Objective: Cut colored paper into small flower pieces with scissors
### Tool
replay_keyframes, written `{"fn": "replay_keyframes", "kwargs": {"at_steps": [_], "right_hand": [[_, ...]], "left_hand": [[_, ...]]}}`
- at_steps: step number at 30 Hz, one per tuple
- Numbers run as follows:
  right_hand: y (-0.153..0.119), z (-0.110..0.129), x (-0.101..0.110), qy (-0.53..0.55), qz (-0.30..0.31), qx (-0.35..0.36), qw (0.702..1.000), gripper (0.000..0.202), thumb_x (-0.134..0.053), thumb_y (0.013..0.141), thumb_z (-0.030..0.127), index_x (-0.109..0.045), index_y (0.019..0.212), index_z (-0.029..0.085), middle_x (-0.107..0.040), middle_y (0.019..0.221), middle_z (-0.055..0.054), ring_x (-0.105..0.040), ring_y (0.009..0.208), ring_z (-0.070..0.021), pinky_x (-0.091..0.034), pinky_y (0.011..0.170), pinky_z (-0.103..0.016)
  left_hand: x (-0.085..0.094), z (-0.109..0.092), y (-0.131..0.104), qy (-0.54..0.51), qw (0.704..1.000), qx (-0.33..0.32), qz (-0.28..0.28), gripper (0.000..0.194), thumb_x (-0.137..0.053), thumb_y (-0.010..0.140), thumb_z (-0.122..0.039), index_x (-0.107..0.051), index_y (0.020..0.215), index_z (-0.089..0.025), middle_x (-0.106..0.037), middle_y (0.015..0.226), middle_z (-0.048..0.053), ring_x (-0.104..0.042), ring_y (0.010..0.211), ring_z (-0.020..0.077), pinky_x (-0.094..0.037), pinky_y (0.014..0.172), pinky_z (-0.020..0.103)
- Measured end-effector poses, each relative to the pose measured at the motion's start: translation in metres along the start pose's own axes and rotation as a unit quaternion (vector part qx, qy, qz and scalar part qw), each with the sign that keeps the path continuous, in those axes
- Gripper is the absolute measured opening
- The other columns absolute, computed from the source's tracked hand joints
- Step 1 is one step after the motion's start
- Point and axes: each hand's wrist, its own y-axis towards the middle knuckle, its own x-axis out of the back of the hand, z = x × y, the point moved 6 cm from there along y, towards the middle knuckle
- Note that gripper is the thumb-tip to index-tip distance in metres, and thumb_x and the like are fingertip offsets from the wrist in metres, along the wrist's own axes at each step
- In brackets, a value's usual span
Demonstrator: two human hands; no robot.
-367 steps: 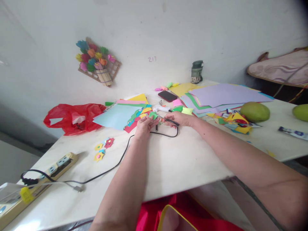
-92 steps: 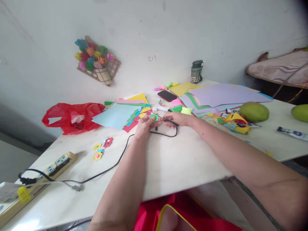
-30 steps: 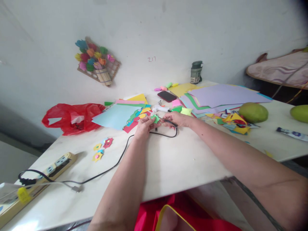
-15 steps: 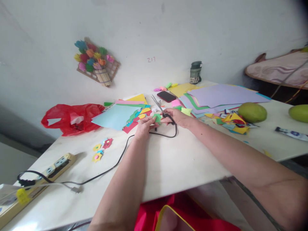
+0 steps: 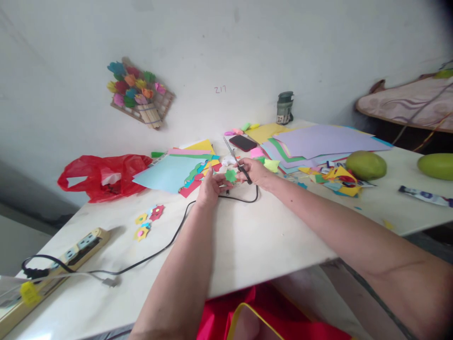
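My right hand [image 5: 255, 172] is closed around the dark handle of a pair of scissors [image 5: 231, 150], their blades pointing up and away to the left. A small green paper flower [image 5: 231, 176] with a notched edge is between my two hands, touching the fingertips of the right one. On its other side, my left hand [image 5: 209, 189] has its thumb raised apart from the fingers, which reach toward the green paper. Whether those fingers also touch it from behind, I cannot tell. Below my hands a black cable [image 5: 237, 199] crosses the table.
Finished paper flowers [image 5: 149, 219] lie at left, near a power strip [image 5: 83, 245] and a red plastic bag [image 5: 106, 177]. Coloured paper sheets [image 5: 311, 141] spread at the back right, beyond paper scraps [image 5: 336, 179] and a green mango-like fruit [image 5: 366, 165]. A phone [image 5: 243, 142] lies behind the scissors.
My left thumb has lifted off the green paper flower, and that hand has opened. The flower now shows more fully beside my right fingertips. The scissors stay in my right hand.
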Motion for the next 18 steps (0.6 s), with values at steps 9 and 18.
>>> {"fn": "replay_keyframes", "kwargs": {"at_steps": [9,18], "right_hand": [[-0.001,-0.002,-0.006,-0.03,0.033,-0.002,0.999,0.033,-0.074,0.056,0.009,-0.059,0.085,0.016,-0.055,0.052,0.008,-0.051,0.046,-0.0073,-0.042,0.047,-0.02],[-0.002,-0.003,0.007,-0.089,0.134,-0.034,0.986,0.039,-0.082,0.06,0.025,-0.058,0.089,0.015,-0.058,0.059,0.005,-0.052,0.047,-0.0067,-0.045,0.046,-0.02]], "left_hand": [[-0.001,0.001,-0.004,0.066,0.997,-0.028,0.008,0.036,-0.085,0.053,-0.035,-0.062,0.071,-0.015,-0.065,0.068,-0.001,-0.064,0.062,0.0129,-0.053,0.068,0.028],[0.0,-0.004,-0.005,0.046,0.998,-0.039,0.003,0.041,-0.083,0.06,-0.039,-0.056,0.078,-0.014,-0.07,0.069,0.005,-0.069,0.061,0.017,-0.056,0.064,0.028]]}}
